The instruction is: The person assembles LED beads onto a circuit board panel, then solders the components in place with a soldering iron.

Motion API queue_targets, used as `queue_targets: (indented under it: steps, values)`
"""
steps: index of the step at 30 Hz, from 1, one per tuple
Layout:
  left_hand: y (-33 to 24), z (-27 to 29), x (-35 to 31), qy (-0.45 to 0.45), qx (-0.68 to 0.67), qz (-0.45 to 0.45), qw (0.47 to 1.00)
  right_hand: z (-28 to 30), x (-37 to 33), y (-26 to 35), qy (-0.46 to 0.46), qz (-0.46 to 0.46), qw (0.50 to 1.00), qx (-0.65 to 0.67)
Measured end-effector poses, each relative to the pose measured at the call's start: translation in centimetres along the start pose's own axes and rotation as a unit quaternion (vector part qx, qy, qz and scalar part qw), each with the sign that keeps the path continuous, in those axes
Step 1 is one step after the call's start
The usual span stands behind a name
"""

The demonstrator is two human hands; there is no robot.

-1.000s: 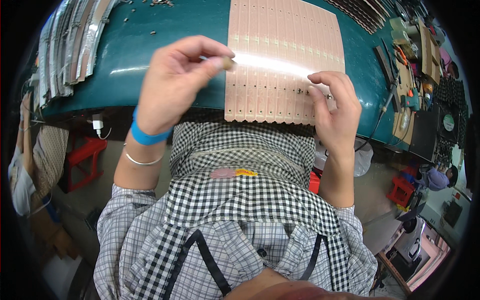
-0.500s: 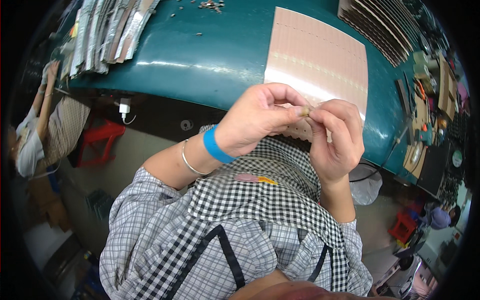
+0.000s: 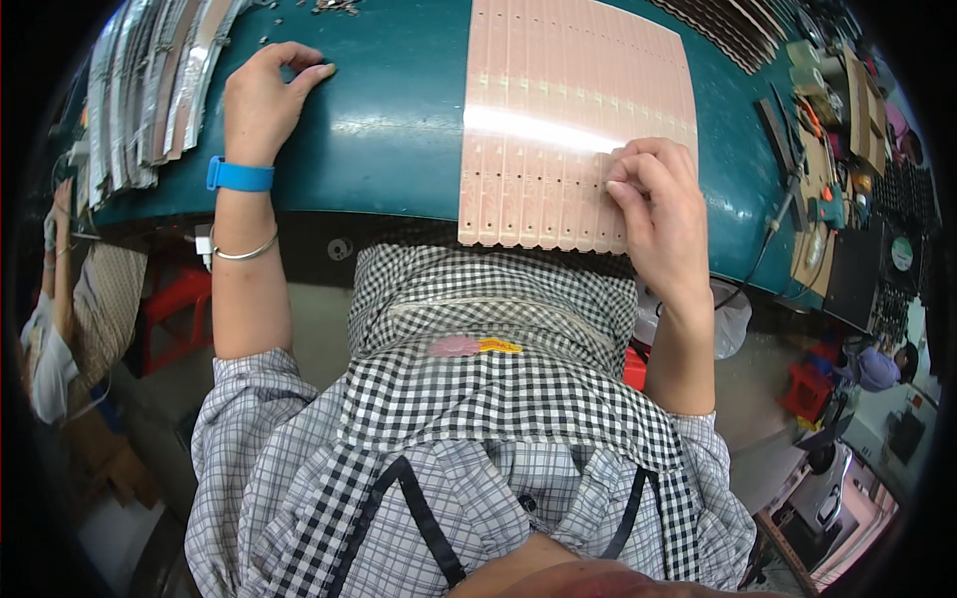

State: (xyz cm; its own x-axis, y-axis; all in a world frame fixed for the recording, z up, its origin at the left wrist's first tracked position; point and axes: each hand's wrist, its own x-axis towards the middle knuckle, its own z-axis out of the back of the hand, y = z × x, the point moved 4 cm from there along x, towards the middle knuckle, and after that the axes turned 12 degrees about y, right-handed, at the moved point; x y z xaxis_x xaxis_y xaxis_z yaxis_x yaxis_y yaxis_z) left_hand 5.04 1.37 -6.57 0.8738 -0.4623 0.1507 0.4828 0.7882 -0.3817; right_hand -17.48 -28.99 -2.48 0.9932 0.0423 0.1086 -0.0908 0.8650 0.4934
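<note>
A pinkish circuit board panel (image 3: 558,75) lies on the green table, scored into long strips with rows of small holes and a scalloped near edge. My right hand (image 3: 663,204) hovers at its right side, thumb and fingers pinched together over the strips. Whatever is between those fingertips is too small to make out. Over the table at far left, my left hand (image 3: 267,100) wears a blue wristband. Its thumb and index finger are closed together near the tabletop; anything they hold is hidden. Small loose pieces (image 3: 334,6) lie scattered beyond it.
Long silvery strips (image 3: 150,95) are stacked at the table's left end. Another pile of strips (image 3: 728,30) sits at the far right. Tools and boxes crowd the right side, with a cable (image 3: 778,224) hanging there. A red stool (image 3: 177,309) and another person (image 3: 55,329) are at left.
My hands were together over the panel's near edge, fingertips meeting on a small brownish piece. They have parted: the left went far left, the right stayed near the panel. The view has shifted.
</note>
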Motion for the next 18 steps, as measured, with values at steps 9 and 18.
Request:
queue_targets:
  steps: [9, 18]
  values:
    - [-1.0, 0.0, -0.3, -0.023, 0.012, -0.002, 1.0, -0.9, 0.3, 0.3, -0.011, 0.028, 0.999, -0.033]
    - [-4.1, -0.3, -2.4, 0.003, -0.271, -0.029, 0.962, -1.2, 0.6, 0.6, -0.011, 0.033, 0.998, -0.055]
